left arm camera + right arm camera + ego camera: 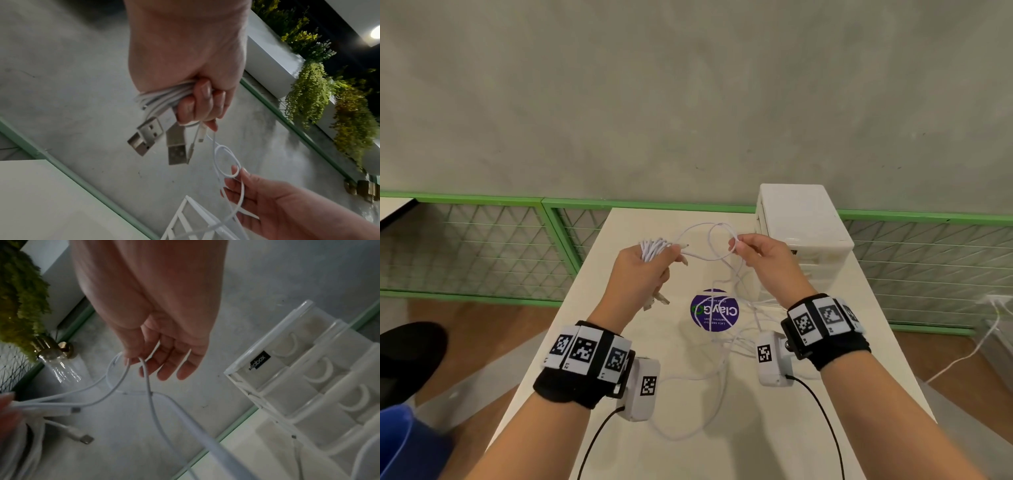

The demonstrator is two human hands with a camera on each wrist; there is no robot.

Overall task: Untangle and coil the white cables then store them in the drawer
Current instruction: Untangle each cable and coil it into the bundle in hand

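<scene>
Squinting at the head view, I cannot follow which strand of the white cables (717, 346) belongs to which where they cross on the table (808, 442) over the purple sticker (715, 310). My left hand (643, 270), at ten o'clock from that sticker, grips a coiled bundle (164, 97) with USB plugs (144, 139) dangling. My right hand (763, 260), at one o'clock, pinches a loop (225, 160). Behind it, the drawer unit (799, 219) stands with drawers pushed in, contents hidden.

R hand (162, 331) fingers (131, 352) pinch white cable (152, 404) — drawer unit (308, 386) nearby.
</scene>
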